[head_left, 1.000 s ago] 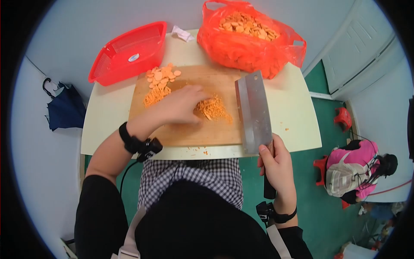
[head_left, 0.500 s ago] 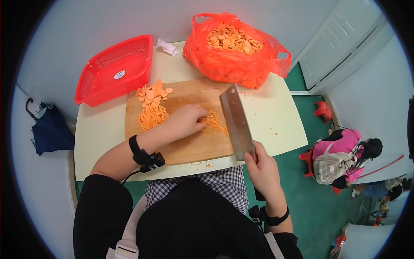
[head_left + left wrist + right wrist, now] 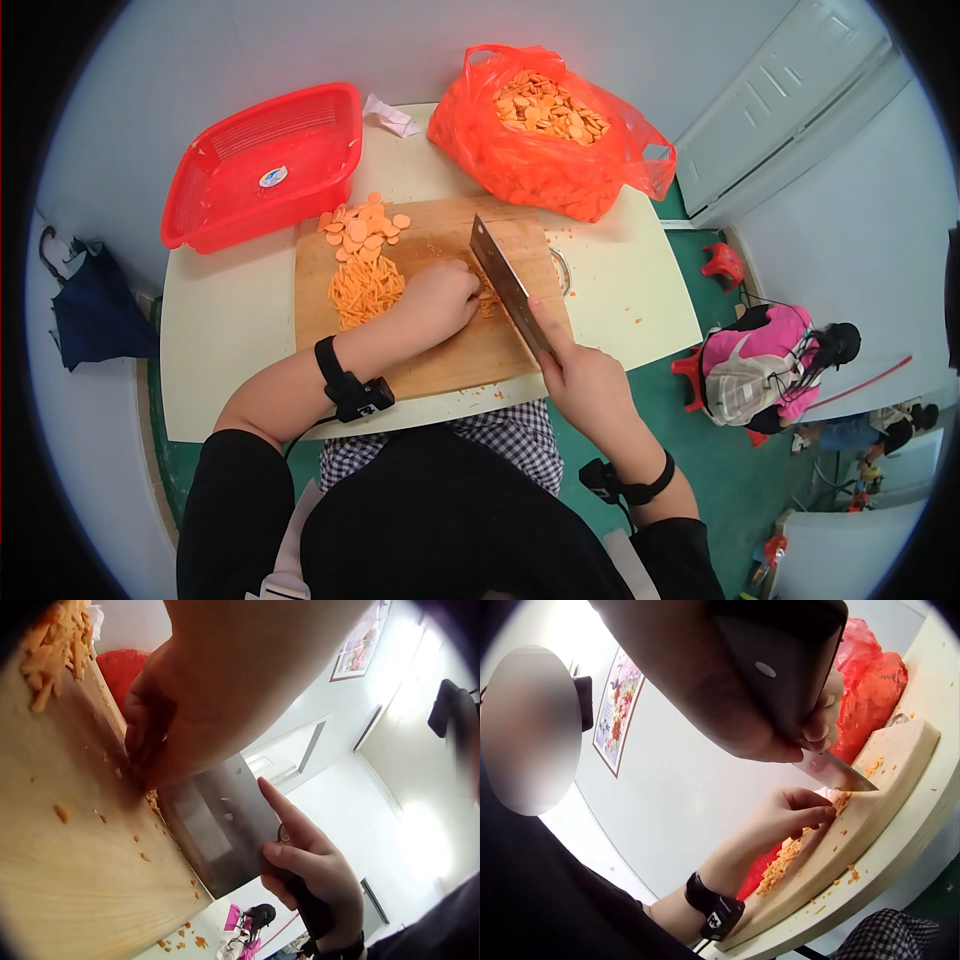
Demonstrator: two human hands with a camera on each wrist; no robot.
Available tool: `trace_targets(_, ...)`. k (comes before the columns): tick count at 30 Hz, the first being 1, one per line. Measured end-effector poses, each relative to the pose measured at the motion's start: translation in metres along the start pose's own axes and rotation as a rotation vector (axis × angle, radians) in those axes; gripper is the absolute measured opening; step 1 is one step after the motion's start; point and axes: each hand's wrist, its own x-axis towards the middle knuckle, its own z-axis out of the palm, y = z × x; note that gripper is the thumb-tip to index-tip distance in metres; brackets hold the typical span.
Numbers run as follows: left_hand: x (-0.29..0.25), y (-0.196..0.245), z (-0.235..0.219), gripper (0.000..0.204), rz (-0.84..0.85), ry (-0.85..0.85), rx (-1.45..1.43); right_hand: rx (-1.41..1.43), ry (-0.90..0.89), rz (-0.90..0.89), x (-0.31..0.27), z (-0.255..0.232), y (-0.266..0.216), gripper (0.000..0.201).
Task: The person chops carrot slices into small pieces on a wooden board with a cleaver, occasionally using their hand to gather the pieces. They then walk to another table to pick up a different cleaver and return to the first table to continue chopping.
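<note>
My right hand [image 3: 592, 390] grips a cleaver [image 3: 507, 290] by its dark handle, index finger stretched along the blade. The blade stands edge down on the wooden cutting board [image 3: 440, 370], slanting away from me. Beside its left face, my left hand [image 3: 440, 298] curls its fingers over a small heap of finely cut carrot bits [image 3: 842, 801], partly hidden under the fingertips. Left of that hand lie a pile of carrot shreds [image 3: 365, 290] and, farther back, round carrot slices [image 3: 362, 230]. In the left wrist view, small orange crumbs dot the board near the blade.
A red plastic basket [image 3: 205, 225] stands at the back left, with a crumpled paper [image 3: 392, 118] near it. At the back right sits a red bag [image 3: 490, 160] full of carrot slices. A person in pink [image 3: 765, 340] sits on the right, away from the table [image 3: 640, 260].
The cleaver has moved left from the board's right side, its blade now beside the carrot bits. My left hand has drawn its spread fingers in and curled them over the heap.
</note>
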Motion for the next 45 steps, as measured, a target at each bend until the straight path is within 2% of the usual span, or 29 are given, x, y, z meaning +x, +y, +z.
trace_targets(3, 0.001, -0.001, 0.003, 0.014, 0.008, 0.003, 0.044, 0.028, 0.057, -0.007, -0.002, 0.002, -0.003, 0.061)
trace_targets(7, 0.002, -0.004, 0.008, 0.014, 0.028, -0.003, 0.069, -0.006, 0.005, -0.012, 0.001, -0.001, -0.005, 0.061)
trace_targets(10, 0.003, -0.005, 0.008, 0.013, 0.007, 0.007, 0.034, 0.042, 0.061, -0.009, 0.001, -0.003, -0.008, 0.06)
trace_targets(12, 0.003, -0.003, 0.005, 0.012, 0.019, -0.001, 0.023, 0.02, -0.009, -0.029, 0.003, 0.0, -0.008, 0.059)
trace_targets(16, 0.004, -0.004, 0.006, 0.011, 0.032, 0.04, -0.017, 0.051, 0.025, 0.002, 0.003, 0.0, -0.01, 0.059)
trace_targets(25, 0.006, -0.005, 0.005, 0.012, 0.0, 0.012, -0.008, 0.068, 0.004, -0.008, 0.002, 0.005, -0.009, 0.058)
trace_targets(27, 0.005, -0.004, 0.003, 0.012, -0.01, 0.007, -0.013, 0.078, -0.067, 0.065, 0.004, -0.005, -0.012, 0.063)
trace_targets(30, 0.005, -0.003, 0.001, 0.012, -0.021, 0.001, -0.02, 0.079, 0.007, 0.0, 0.002, 0.004, -0.008, 0.059)
trace_targets(38, 0.003, 0.001, -0.005, 0.014, -0.058, -0.044, -0.063, 0.093, 0.02, -0.006, 0.001, 0.004, -0.006, 0.059)
trace_targets(45, -0.005, -0.003, -0.013, 0.016, -0.053, 0.021, -0.061, 0.117, 0.027, 0.029, 0.0, -0.005, -0.007, 0.059)
